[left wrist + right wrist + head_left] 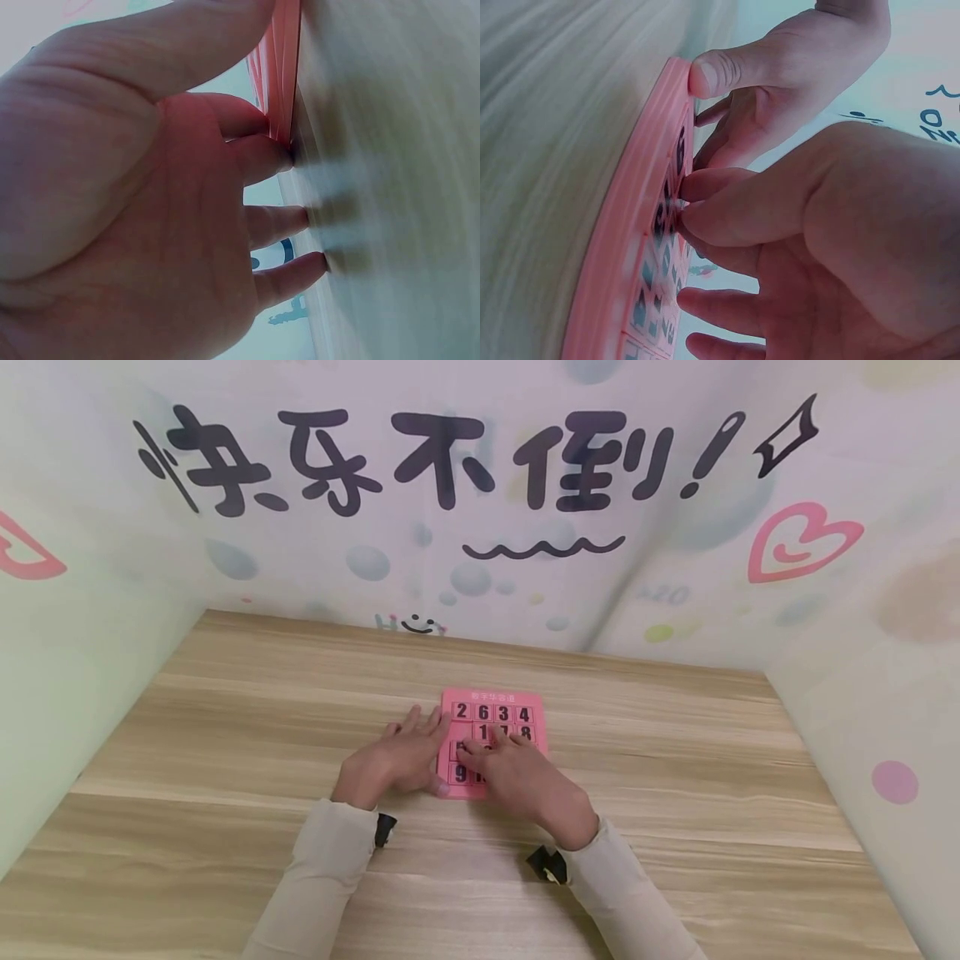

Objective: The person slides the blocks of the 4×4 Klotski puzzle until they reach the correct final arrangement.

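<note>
A pink number sliding puzzle [495, 697] lies flat on the table. Its back row reads 2, 6, 3, 4; the row in front has a gap at the left, then 1, 7, 8. My left hand [401, 760] is at the puzzle's left side. Its thumb touches the front left corner, and some fingers [277, 225] reach down to the tabletop. Over the tiles, my right hand [525, 777] touches the left part of the third row with thumb and index finger close together. That hand hides the tiles at the front right.
The wood-grain table [675, 760] extends around the puzzle. A white printed backdrop [420, 577] stands behind it, with side walls at left and right. Black wrist devices [551, 864] sit at both cuffs.
</note>
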A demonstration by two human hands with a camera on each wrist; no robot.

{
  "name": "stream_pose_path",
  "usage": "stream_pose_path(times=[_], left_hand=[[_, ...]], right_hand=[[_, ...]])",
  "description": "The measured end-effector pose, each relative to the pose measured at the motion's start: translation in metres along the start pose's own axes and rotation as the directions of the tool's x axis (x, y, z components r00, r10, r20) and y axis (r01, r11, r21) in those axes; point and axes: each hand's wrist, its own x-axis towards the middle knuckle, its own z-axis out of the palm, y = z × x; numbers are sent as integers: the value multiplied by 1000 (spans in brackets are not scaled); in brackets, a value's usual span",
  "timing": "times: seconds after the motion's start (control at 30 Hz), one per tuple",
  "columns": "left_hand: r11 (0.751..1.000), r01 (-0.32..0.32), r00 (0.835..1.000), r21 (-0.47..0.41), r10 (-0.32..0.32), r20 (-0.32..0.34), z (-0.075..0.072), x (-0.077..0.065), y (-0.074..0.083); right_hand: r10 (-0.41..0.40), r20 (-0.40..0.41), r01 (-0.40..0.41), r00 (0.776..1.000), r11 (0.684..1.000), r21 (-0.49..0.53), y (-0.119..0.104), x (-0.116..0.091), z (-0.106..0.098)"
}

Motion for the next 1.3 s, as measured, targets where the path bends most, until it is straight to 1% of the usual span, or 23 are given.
stream_pose_path(times=[0.2,0.37,0.5,0.6,0.73,0.83,1.3], left_hand=[[1000,-9,1000,1,9,4,0,-1,-1],[1000,-8,1000,0,8,0,1,0,-2],[1000,2,1000,-7,-2,0,2,0,-2],[1000,4,1000,-10,-4,-1,2,0,-2],[1000,0,1000,-10,0,0,2,-1,-2],[1000,-2,1000,-5,2,2,2,-1,-2],[1000,-4,1000,5,4,-5,2,1,-2]], right_hand=[[-6,-4,6,1000,1000,-17,-2,-1,-1],[-19,21,18,1000,1000,5,0,-2,-2],[-32,24,31,999,999,33,2,-3,-4],[-6,6,6,1000,999,34,4,-3,-5],[69,-11,-69,998,998,12,6,-3,-5],[107,-10,-107,994,994,-6,8,-3,-4],[127,-2,-127,992,991,-36,9,-3,-2]])
